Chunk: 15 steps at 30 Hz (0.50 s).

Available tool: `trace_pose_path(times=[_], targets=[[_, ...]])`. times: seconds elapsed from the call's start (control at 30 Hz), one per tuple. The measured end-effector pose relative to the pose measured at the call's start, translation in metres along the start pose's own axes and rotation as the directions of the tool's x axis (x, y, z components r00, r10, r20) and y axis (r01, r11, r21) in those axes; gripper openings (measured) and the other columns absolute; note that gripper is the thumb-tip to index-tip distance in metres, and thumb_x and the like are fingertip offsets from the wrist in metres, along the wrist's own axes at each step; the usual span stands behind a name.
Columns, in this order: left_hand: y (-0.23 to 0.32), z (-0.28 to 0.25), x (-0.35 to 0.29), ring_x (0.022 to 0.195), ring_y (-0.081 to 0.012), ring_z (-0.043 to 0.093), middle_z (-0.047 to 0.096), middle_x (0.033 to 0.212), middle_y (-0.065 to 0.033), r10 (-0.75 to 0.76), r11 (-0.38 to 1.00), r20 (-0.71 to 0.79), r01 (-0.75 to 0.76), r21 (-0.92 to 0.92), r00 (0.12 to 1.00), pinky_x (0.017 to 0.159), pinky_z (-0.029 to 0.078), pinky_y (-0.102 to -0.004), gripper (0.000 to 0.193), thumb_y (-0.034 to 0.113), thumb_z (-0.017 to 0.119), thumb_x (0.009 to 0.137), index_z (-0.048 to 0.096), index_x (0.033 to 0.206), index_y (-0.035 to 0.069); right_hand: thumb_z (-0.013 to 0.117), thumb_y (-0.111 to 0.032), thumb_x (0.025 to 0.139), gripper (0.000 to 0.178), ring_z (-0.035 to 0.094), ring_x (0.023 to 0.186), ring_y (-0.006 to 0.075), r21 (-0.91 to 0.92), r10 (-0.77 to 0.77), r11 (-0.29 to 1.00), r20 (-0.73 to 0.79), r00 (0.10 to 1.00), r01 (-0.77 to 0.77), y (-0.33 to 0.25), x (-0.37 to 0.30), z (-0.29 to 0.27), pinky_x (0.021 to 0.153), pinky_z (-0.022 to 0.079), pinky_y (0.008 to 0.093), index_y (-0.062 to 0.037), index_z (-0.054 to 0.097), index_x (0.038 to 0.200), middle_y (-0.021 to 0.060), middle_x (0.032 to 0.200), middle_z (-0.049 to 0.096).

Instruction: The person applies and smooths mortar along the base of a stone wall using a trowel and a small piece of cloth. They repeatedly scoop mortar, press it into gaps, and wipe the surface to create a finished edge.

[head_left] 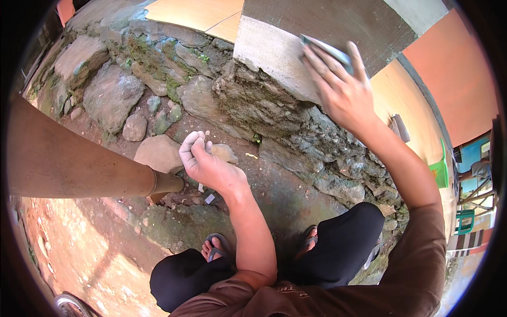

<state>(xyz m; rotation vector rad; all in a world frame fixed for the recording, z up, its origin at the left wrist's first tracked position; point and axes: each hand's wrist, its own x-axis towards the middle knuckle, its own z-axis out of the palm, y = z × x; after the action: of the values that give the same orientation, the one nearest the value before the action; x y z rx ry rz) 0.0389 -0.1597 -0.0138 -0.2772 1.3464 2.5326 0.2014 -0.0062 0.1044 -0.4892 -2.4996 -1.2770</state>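
My right hand [340,87] reaches up and forward to a painted wall with a white band [269,50] and a brown block [338,21]. Held under its fingers is a thin, flat grey-green piece [328,52], like a folded sheet of sandpaper, lying against the wall; its kind is not certain. Slight blur runs along the fingertips. My left hand [203,158] hangs in the air above the ground, palm side up. Its fingers are curled in, pale with dust, and nothing shows in them.
Rough stone footing [296,111] runs below the painted wall. Loose rocks [113,98] lie at the far left. A thick brown post [79,153] stands close on my left. A green object [439,166] and a grey piece [400,128] sit at the right. A wheel [71,305] shows lower left.
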Motion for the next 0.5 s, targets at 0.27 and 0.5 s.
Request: trace_pose_path(times=[0.27, 0.5], targets=[[-0.011, 0.020, -0.064, 0.102, -0.0153, 0.061, 0.064, 0.106, -0.0050, -0.033, 0.994, 0.168, 0.049, -0.097, 0.985, 0.087, 0.046, -0.0309, 0.013, 0.008, 0.055, 0.097, 0.063, 0.106, 0.005, 0.052, -0.018, 0.094, 0.045, 0.055, 0.134, 0.0156, -0.021, -0.088, 0.996, -0.192, 0.977, 0.085, -0.011, 0.072, 0.022, 0.125, 0.023, 0.0535, -0.0020, 0.064, 0.134, 0.0072, 0.148, 0.058], [-0.015, 0.002, -0.040, 0.102, -0.0163, 0.061, 0.064, 0.107, -0.0069, -0.036, 0.998, 0.144, 0.029, 0.051, 0.989, 0.087, 0.046, -0.0309, 0.015, 0.008, 0.055, 0.097, 0.064, 0.108, 0.003, 0.058, -0.016, 0.092, 0.046, 0.053, 0.137, 0.0093, -0.007, 0.088, 0.996, 0.012, 0.996, -0.088, 0.004, -0.086, -0.012, 0.124, 0.024, 0.0558, -0.0167, 0.066, 0.137, -0.0029, 0.153, 0.054]])
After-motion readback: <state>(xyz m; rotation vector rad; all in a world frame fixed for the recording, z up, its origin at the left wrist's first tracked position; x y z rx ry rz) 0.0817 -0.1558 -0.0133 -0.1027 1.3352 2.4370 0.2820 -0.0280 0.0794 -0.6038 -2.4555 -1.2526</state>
